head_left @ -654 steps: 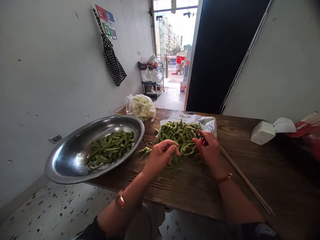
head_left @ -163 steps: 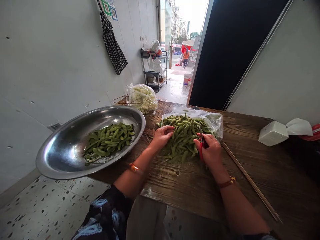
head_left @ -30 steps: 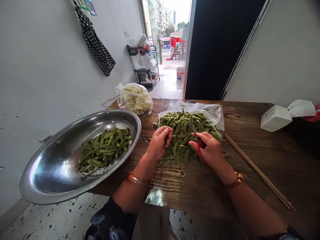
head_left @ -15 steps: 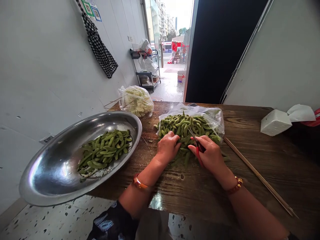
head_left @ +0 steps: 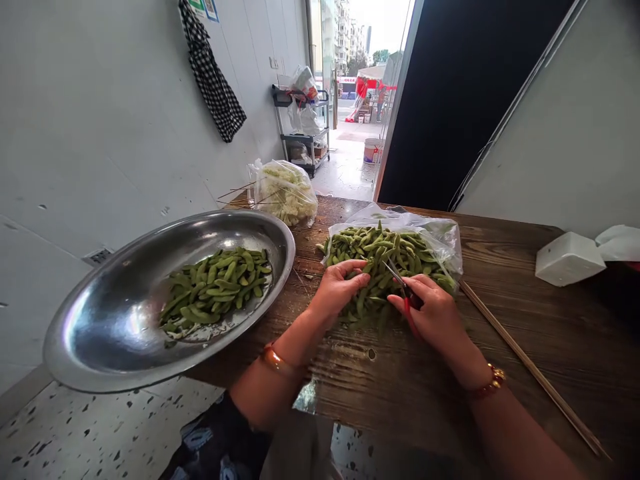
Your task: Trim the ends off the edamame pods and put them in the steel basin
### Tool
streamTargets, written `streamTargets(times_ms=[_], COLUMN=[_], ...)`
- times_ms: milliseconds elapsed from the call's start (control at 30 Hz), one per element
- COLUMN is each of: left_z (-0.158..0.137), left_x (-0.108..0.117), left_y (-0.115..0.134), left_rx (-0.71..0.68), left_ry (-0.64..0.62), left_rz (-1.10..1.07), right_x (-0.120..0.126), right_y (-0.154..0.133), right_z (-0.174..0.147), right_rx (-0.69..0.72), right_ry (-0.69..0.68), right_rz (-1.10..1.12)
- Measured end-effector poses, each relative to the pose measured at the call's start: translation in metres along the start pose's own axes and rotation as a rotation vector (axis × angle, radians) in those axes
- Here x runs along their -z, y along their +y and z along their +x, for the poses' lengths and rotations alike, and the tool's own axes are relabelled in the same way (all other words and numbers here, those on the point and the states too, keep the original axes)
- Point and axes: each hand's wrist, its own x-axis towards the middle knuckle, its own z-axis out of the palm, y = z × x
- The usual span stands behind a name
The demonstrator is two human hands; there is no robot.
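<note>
My left hand pinches a green edamame pod between thumb and fingers, just over the near left of a heap of edamame pods. The heap lies on and partly inside a clear plastic bag. In my right hand are scissors with red on the handles. Their blades point up and left, close to the pinched pod; whether they touch it I cannot tell. To the left, a wide steel basin holds more edamame pods on its right side.
A bag of cauliflower stands at the table's back left, with thin sticks beside it. Long wooden skewers lie right of my right hand. A white tissue box sits at the far right of the wooden table.
My left hand has lifted from the heap and opened its curl into a pinch on a pod. The scissors have shifted slightly apart from that hand. The view has turned a little left.
</note>
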Motion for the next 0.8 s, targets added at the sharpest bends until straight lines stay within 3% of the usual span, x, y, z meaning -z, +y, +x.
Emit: streamTargets(times_ms=[167,400,567,800], left_z=[-0.003,-0.006,-0.008,-0.001], left_x=[0.0,-0.009,-0.013,-0.004], left_y=[0.004,0.003,0.002,-0.006], left_rx=[-0.037,-0.307,-0.348,-0.475], left_ry=[-0.008,-0.117,-0.195,-0.119], left_rz=[0.089,0.432,0.484,0.536], right_x=[0.001,0.002,0.003,0.005], right_y=[-0.001,-0.004,-0.004,-0.009], right_z=[0.0,-0.001,-0.001,0.0], right_rx=[0.001,0.003,0.01,0.039], right_ry=[-0.069,-0.094,-0.097,-0.115], right_rz=[-0.03,-0.031,0.012,0.058])
